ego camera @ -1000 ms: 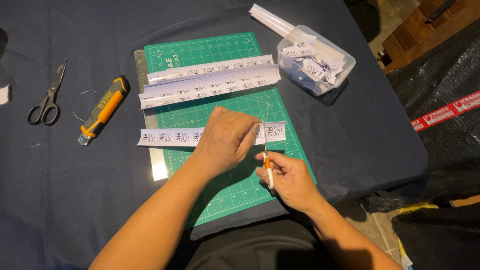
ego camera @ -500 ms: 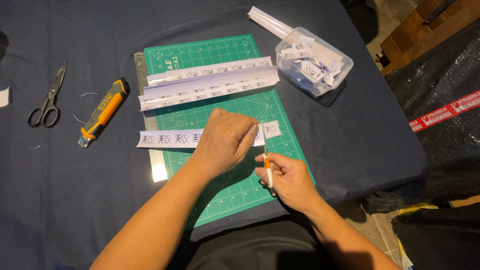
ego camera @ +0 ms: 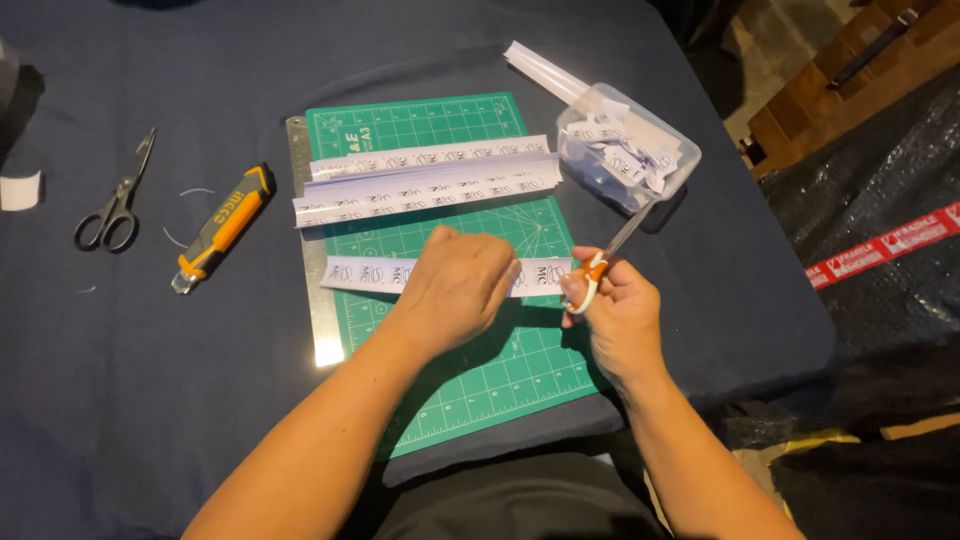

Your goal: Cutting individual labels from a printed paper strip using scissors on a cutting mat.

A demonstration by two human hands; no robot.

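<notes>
1. Paper strip lies flat across the green cutting mat, pinned under the left hand; its fingers are curled down on the strip, so its middle is hidden and only the 2 ends show either side of them.
2. Right hand sits just right of the strip's end, fingers closed round an orange-handled cutting tool whose blade points up and away toward the clear tub of cut pieces; whether the tip touches the tub I cannot tell.
3. Risk, as I judge it: the left fingertips lie near the strip's right end, so a cut made close there could nick them; a light hold could let the strip slide and skew the cut.
4. Blade raised near the tub could catch its rim and tip the pieces out.
5. More strips lie beyond the left fingers; the steel ruler, utility knife and scissors rest well to their left on the dark counter.
</notes>
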